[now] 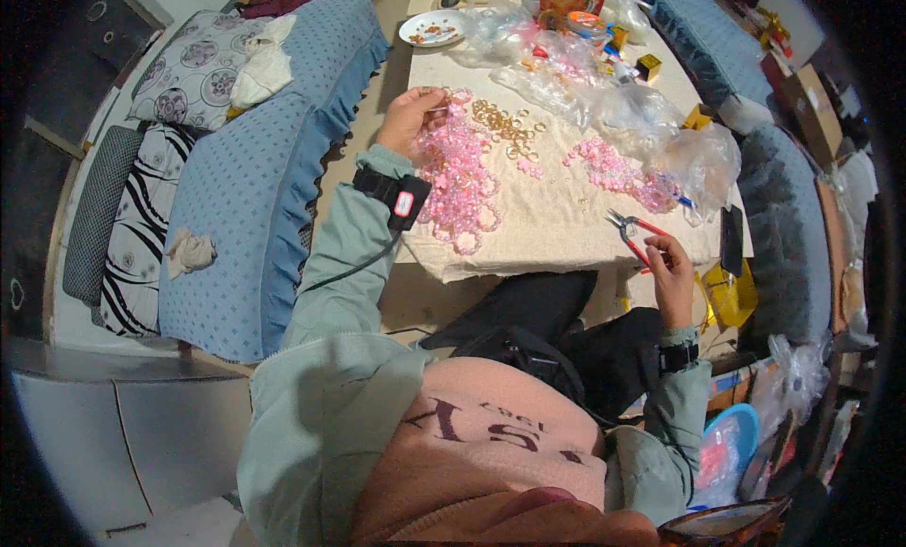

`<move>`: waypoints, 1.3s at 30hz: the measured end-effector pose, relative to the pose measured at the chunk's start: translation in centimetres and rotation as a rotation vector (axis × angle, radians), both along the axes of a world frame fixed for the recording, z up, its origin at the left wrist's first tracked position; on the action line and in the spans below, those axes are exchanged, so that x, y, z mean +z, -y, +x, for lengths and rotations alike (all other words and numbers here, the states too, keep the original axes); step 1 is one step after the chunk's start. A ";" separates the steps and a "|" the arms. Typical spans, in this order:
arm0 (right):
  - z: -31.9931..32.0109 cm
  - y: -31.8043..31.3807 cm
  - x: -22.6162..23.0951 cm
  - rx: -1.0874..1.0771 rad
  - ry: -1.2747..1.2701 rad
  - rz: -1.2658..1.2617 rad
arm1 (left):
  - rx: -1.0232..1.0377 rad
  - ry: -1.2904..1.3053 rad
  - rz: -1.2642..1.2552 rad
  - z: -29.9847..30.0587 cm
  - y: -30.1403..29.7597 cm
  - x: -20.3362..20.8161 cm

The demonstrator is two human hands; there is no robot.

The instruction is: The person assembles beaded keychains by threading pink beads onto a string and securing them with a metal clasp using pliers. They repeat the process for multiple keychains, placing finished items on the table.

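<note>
At the table's left side lies a heap of pink bead strands [458,184]. My left hand [408,119] is closed at the heap's far end, thumb and fingers pinching a strand; the exact spot between the fingertips is too small to make out. Near the front right edge, my right hand [670,275] grips the red handles of small pliers [630,235], whose jaws point away to the left. Beside the heap are scattered gold-coloured rings [507,127] and a few loose pink pieces [529,168]. A second pile of pink beads [613,172] sits further right.
Clear plastic bags [632,117] crowd the table's far right half. A white plate [431,29] with small pieces stands at the far left. A dark phone-like object [730,240] lies at the right edge. Blue-covered sofas [255,198] flank the table.
</note>
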State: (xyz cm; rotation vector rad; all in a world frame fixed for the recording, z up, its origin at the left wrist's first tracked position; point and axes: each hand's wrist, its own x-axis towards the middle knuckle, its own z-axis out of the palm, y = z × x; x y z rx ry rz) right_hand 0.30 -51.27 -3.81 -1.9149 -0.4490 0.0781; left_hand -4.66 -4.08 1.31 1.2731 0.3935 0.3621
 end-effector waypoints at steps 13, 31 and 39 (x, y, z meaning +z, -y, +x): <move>1.0 -0.3 -0.1 -0.024 0.480 -0.353 | 0.004 -0.140 0.196 5.5 -2.5 -2.5; 0.4 1.7 -1.3 -0.039 0.484 -0.339 | -0.267 0.091 1.247 11.9 25.1 -6.9; -0.2 3.5 -1.7 -0.079 0.431 -0.308 | -0.175 0.261 1.271 12.4 26.0 -6.7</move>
